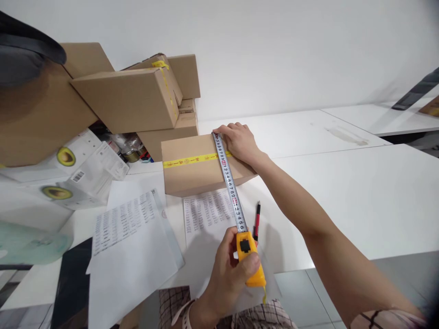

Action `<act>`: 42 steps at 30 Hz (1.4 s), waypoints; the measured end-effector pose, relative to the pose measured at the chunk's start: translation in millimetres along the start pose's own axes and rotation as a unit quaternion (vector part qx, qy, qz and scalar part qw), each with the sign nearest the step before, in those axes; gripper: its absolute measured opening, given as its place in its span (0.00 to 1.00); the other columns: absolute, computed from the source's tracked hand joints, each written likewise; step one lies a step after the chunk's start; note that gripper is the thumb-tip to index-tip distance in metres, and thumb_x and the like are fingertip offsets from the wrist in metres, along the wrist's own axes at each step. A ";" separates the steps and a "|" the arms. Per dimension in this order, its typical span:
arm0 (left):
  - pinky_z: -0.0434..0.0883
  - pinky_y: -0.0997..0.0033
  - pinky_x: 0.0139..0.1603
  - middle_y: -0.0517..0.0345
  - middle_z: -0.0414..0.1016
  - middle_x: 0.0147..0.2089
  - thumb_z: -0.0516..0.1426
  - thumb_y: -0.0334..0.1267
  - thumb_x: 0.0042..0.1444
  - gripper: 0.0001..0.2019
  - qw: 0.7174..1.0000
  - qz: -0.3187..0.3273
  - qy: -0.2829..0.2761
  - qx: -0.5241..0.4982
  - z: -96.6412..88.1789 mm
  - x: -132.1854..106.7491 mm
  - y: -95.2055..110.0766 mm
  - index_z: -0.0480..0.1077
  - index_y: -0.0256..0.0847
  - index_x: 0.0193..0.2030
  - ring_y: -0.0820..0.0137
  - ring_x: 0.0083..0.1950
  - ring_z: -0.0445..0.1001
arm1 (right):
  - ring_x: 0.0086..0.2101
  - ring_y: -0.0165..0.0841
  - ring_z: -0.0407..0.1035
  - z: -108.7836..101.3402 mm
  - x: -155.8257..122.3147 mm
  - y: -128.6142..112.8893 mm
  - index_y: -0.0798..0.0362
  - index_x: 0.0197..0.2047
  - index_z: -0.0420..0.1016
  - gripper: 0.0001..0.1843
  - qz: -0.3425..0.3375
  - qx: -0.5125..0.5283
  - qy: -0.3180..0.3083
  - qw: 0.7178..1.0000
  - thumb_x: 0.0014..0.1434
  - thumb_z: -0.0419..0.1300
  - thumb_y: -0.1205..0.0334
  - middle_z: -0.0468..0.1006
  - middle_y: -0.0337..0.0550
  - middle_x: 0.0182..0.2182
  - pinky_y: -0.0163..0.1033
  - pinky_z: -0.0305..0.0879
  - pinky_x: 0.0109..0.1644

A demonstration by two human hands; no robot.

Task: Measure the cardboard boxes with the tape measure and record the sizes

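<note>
A cardboard box (192,178) with yellow printed tape across its top lies on the white table. My left hand (228,274), in front of the box, is wrapped round a yellow tape measure (252,260), thumb on its casing. The metal blade (229,178) is pulled out and runs across the box top to its far edge. There my right hand (240,141) pins the blade's end with the thumb, its palm against the box and its fingers over the far edge. The very tip of the blade is partly covered.
A red and black pen (257,219) lies right of the blade. One printed sheet (207,210) sits partly under the box, and more papers (130,256) lie to the left. Stacked cardboard boxes (126,100) and white cartons with avocado pictures (82,169) stand at the left.
</note>
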State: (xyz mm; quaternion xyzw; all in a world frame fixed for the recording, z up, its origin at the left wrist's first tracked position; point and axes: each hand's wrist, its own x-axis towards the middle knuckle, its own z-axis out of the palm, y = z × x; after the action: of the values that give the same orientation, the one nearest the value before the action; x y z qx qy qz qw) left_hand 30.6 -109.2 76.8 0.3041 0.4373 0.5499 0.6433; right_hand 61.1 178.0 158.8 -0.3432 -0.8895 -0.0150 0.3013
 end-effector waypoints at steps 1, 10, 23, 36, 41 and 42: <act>0.69 0.73 0.38 0.58 0.69 0.39 0.68 0.54 0.53 0.20 1.000 0.001 0.000 0.001 -0.5 0.3 -0.1 0.70 0.44 0.44 0.71 0.37 0.66 | 0.43 0.46 0.66 0.4 0.3 0.1 0.46 0.56 0.77 0.23 0.000 -0.001 0.001 1.000 0.71 0.42 0.63 0.79 0.51 0.42 0.47 0.56 0.47; 0.69 0.67 0.39 0.51 0.74 0.45 0.68 0.57 0.50 0.27 1.000 0.015 -0.009 0.004 -17.2 -0.9 -10.0 0.71 0.43 0.50 0.67 0.38 0.69 | 0.44 0.46 0.66 1.3 -3.7 -0.2 0.46 0.56 0.75 0.23 0.004 -0.007 0.007 1.000 0.72 0.40 0.62 0.79 0.50 0.42 0.48 0.57 0.49; 0.71 0.70 0.39 0.51 0.76 0.46 0.70 0.46 0.48 0.28 0.984 0.064 0.094 0.137 -70.9 -27.4 -46.5 0.69 0.42 0.53 0.68 0.38 0.70 | 0.60 0.56 0.60 -4.1 -55.9 -21.5 0.49 0.62 0.69 0.38 0.009 -0.028 0.055 0.998 0.69 0.36 0.31 0.73 0.54 0.53 0.64 0.51 0.63; 0.72 0.72 0.38 0.54 0.75 0.46 0.67 0.38 0.47 0.27 0.984 0.044 0.015 0.169 -82.5 -21.8 -42.0 0.67 0.43 0.54 0.69 0.39 0.70 | 0.53 0.44 0.68 33.8 -139.6 -39.1 0.46 0.55 0.77 0.29 0.037 0.103 0.103 0.989 0.72 0.43 0.39 0.79 0.48 0.52 0.56 0.57 0.60; 0.72 0.72 0.37 0.55 0.74 0.45 0.67 0.36 0.47 0.27 0.984 0.048 -0.011 0.171 -80.2 -20.8 -35.7 0.67 0.43 0.55 0.71 0.37 0.70 | 0.43 0.40 0.74 -26.9 -110.4 -48.5 0.43 0.57 0.76 0.34 0.089 0.413 0.139 0.895 0.68 0.43 0.31 0.82 0.43 0.46 0.50 0.70 0.49; 0.72 0.72 0.38 0.55 0.75 0.45 0.67 0.36 0.47 0.27 0.984 0.047 -0.016 0.172 -80.4 -21.0 -35.2 0.67 0.43 0.55 0.70 0.38 0.70 | 0.40 0.38 0.74 -36.7 -105.1 -51.6 0.43 0.57 0.77 0.33 0.086 0.443 0.142 0.881 0.66 0.49 0.30 0.82 0.43 0.46 0.48 0.71 0.46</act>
State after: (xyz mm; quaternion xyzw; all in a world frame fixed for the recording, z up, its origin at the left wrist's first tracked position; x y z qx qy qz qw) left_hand -26.2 -144.2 16.0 0.4389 0.5006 0.4913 0.5617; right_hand 109.7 66.9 140.6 -0.2430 -0.7178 0.3580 0.5455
